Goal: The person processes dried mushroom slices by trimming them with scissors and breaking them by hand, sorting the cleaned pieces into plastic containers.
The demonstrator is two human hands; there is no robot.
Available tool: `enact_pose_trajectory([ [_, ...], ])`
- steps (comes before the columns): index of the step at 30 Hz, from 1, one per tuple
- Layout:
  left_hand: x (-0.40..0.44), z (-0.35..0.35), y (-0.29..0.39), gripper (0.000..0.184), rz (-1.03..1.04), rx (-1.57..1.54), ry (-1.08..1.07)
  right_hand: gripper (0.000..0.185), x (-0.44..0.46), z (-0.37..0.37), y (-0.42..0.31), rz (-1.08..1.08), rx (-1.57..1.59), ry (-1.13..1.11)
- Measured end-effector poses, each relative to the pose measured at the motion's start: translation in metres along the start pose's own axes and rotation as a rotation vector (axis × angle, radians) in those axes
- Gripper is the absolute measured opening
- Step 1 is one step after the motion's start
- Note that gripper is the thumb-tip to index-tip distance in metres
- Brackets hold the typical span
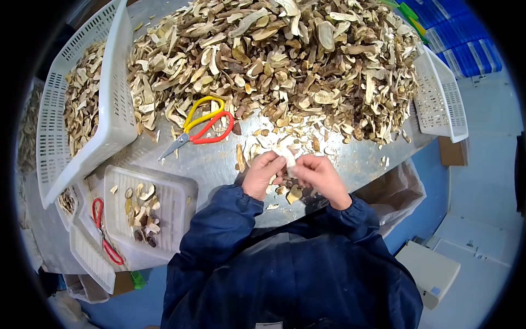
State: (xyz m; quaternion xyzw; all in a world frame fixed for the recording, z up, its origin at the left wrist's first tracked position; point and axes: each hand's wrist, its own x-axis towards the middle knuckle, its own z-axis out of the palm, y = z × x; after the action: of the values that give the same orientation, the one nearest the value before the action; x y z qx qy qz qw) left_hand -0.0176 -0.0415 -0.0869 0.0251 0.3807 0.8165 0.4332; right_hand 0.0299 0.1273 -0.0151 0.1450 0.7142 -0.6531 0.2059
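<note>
Between both hands, over the front part of the metal table, is a pale slice of dried mushroom. My left hand is closed with thumb and fingers on its left side. Pinching the lower right end of the same slice is my right hand. Loose mushroom pieces lie beneath and around the hands. Just beyond them rises a large heap of dried mushroom slices, brown and cream. Scissors with one yellow and one red handle rest left of the heap's front edge, blades toward the lower left.
At left stands a tall white perforated basket holding mushroom slices. A shallow white tray with a few pieces sits nearer, beside red-handled scissors. Another white basket is at the right edge. Below the table is a lined box.
</note>
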Motion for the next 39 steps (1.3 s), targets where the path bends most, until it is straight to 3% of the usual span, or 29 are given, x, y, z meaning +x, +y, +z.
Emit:
enact_pose_trajectory([
  [2,0.001,-0.001,-0.005,0.022,0.031,0.076,0.033,0.024,-0.001,-0.003,0.002,-0.027,-0.002,0.060],
  [5,-0.002,0.006,0.007,0.019,0.124,0.510,-0.040,0.030,0.005,-0.014,0.007,-0.202,-0.173,0.147],
  [6,0.000,0.011,0.002,0.015,0.296,0.560,-0.075,0.029,0.006,-0.017,0.004,-0.235,-0.247,0.127],
  [11,-0.001,0.010,-0.003,0.012,0.244,0.724,-0.197,0.027,0.002,-0.011,-0.004,-0.235,-0.433,-0.030],
  [13,0.000,0.007,-0.004,0.014,0.204,0.758,-0.210,0.029,0.003,-0.011,0.005,-0.175,-0.316,-0.018],
  [19,0.000,0.011,-0.001,0.015,0.228,0.677,-0.201,0.031,0.002,-0.011,0.013,0.047,0.110,-0.041],
  [21,-0.004,0.009,0.009,0.013,-0.007,0.402,-0.205,0.032,0.005,-0.020,0.017,0.035,0.161,-0.124],
  [22,-0.005,0.007,0.013,0.012,-0.123,0.264,-0.206,0.032,0.007,-0.029,0.013,0.042,-0.003,-0.113],
  [23,-0.005,0.005,0.011,0.009,-0.079,0.120,-0.202,0.033,0.011,-0.036,0.008,0.049,-0.166,-0.101],
  [25,-0.003,0.000,0.007,0.007,0.009,-0.168,-0.192,0.024,0.025,-0.041,0.004,-0.082,-0.567,0.395],
  [27,-0.003,0.000,0.009,0.013,-0.040,-0.166,-0.150,0.016,0.044,-0.059,0.012,-0.359,-0.847,0.619],
  [30,-0.005,0.003,0.011,0.015,-0.098,-0.052,-0.137,0.015,0.060,-0.066,0.021,-0.448,-1.129,0.683],
  [33,-0.002,-0.002,0.005,0.016,-0.089,-0.084,-0.237,0.014,0.065,-0.061,0.020,-0.418,-1.139,0.641],
  [36,-0.002,-0.003,0.010,0.020,-0.124,-0.129,-0.149,0.016,0.046,-0.045,0.000,-0.577,-0.762,0.469],
  [39,0.000,0.003,0.007,0.022,-0.026,-0.025,-0.038,0.027,0.020,-0.023,-0.012,-0.498,-0.634,0.206],
])
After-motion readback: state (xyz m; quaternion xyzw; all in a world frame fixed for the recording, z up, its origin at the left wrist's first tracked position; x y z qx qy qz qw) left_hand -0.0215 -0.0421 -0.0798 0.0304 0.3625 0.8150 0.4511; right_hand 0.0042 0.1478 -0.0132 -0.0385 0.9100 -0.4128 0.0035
